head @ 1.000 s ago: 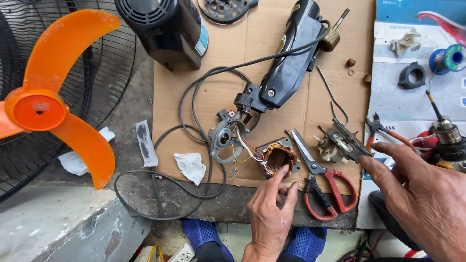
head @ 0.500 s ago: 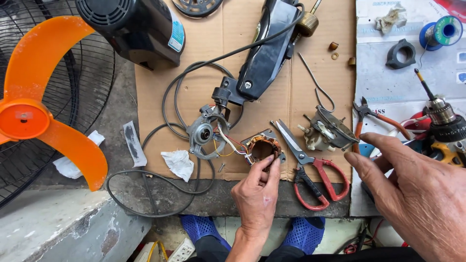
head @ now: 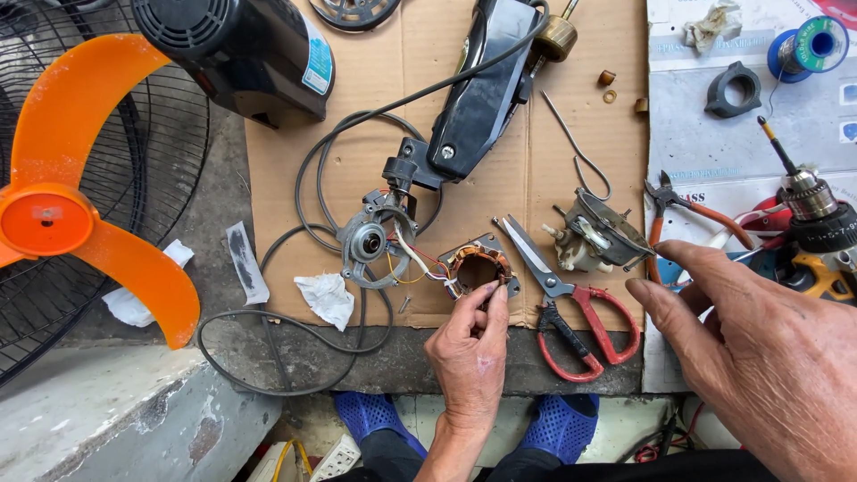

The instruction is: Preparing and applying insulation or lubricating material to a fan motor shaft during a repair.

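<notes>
I'm pinching the copper motor coil (head: 478,268) at lower centre with my left hand (head: 470,353); my right hand (head: 759,348) is hovering spread wide. Tugging may be straining its thin wires (head: 418,259).

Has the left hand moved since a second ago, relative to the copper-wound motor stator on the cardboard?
Yes. The left hand has moved up to the copper-wound motor stator; its fingertips now touch the stator's lower edge.

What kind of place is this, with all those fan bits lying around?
Probably a small repair spot set up on the ground. A taken-apart fan shows it: the orange fan blade, the copper-wound motor stator under the left hand, plus red-handled scissors and a drill.
</notes>
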